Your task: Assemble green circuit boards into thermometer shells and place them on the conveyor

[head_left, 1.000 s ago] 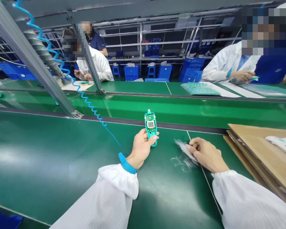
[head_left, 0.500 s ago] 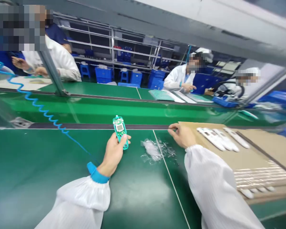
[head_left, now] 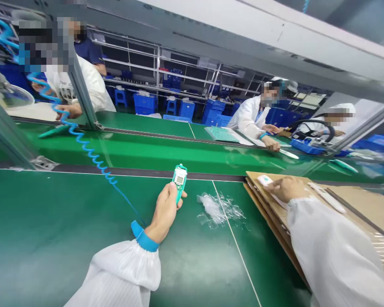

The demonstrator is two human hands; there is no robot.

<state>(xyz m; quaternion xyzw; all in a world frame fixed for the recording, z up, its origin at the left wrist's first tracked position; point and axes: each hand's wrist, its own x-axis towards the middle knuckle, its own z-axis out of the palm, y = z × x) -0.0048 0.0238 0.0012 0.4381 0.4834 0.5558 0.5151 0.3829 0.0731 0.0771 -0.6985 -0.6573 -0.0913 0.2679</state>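
My left hand [head_left: 168, 204] is closed around a slim green handheld device casing [head_left: 183, 169] with a small display [head_left: 179, 180] and board parts facing up. A blue band [head_left: 146, 241] circles that wrist. To the right, my right hand [head_left: 288, 189] bends its fingers over a white plastic casing [head_left: 264, 180] lying on a cardboard sheet [head_left: 251, 175]; the hand covers most of this casing. Beside it lies another long white casing [head_left: 328, 198]. Crumpled clear plastic film [head_left: 216, 207] rests on the green bench between my hands.
A blue coiled cord [head_left: 97, 161] runs down on the left to my wristband. Beyond the bench edge is a green conveyor belt [head_left: 166, 152] with a few long pieces. Metal posts [head_left: 80, 89] stand on both sides. Co-workers in white coats [head_left: 246, 113] sit across.
My right hand has moved right, from beside the cardboard's far edge onto the white casings. My left hand still holds the green casing, now more upright. A co-worker's hand has reached over the belt.
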